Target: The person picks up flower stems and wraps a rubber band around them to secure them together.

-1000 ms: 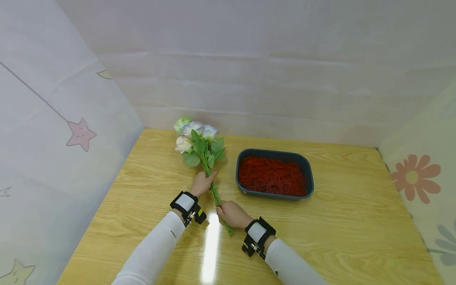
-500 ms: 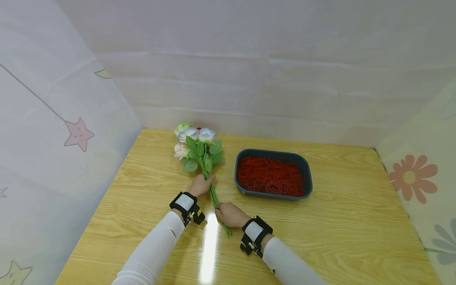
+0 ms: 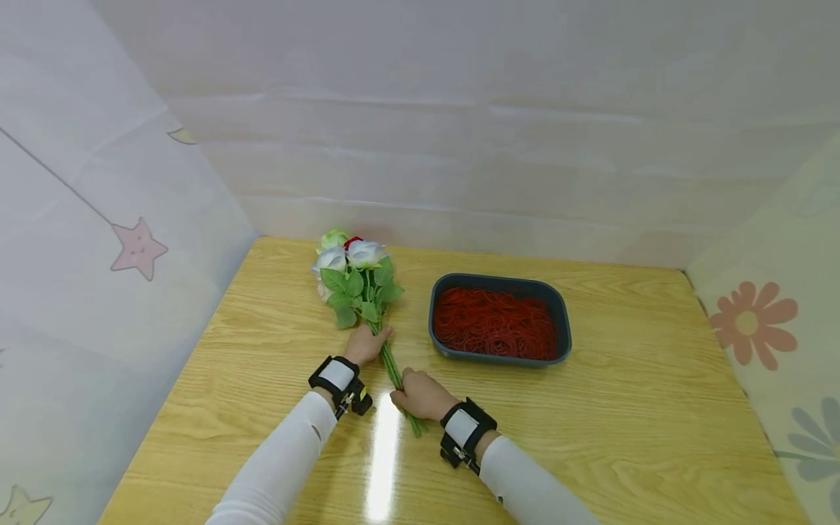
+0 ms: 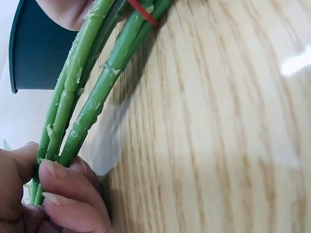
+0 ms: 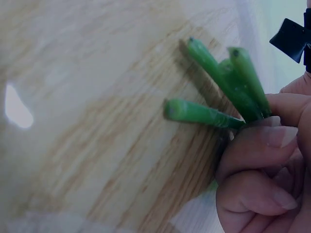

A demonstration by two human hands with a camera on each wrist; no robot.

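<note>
flower stems (image 3: 392,368) lie gripped between left hand (image 3: 364,344) and right hand (image 3: 420,394).

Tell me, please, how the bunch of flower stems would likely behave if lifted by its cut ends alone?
The flower stems look long and thin, so they would probably bend. The leafy blooms sit at the far end, likely making it top-heavy. Only one red band shows, so the stems may splay.

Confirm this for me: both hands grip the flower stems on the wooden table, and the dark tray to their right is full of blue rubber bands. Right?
Not quite: the rubber bands in the dark tray are red, as the head view shows. The left hand and right hand do grip the flower stems.
</note>
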